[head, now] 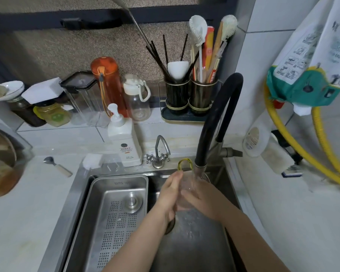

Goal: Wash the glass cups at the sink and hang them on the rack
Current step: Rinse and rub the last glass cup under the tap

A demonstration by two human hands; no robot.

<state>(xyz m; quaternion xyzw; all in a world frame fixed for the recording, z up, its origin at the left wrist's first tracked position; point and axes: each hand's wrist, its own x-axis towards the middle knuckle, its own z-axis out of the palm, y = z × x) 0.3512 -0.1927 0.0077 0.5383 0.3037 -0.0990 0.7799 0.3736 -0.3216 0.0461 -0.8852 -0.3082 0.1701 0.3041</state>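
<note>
Step in hand, by my judgement: rinsing one cup under the tap.

Strainer tray [98, 185] sits in the left part of the sink [80, 173]. Soap bottle [124, 140] stands at the sink's back edge on the table [27, 213].

Left hand [170, 195]: grip wrapped round the left side of the glass cup [185, 193]. The cup is over the right basin, just under the tap [199, 169], its yellow handle up.

Right hand [199, 195]: grip cupped on the cup's right side, holding it.

Water runs below the cup. Advice: turn the cup slowly so water reaches inside; wet glass is slippery, so keep both grips firm and low over the basin.

Rack not seen here.
</note>
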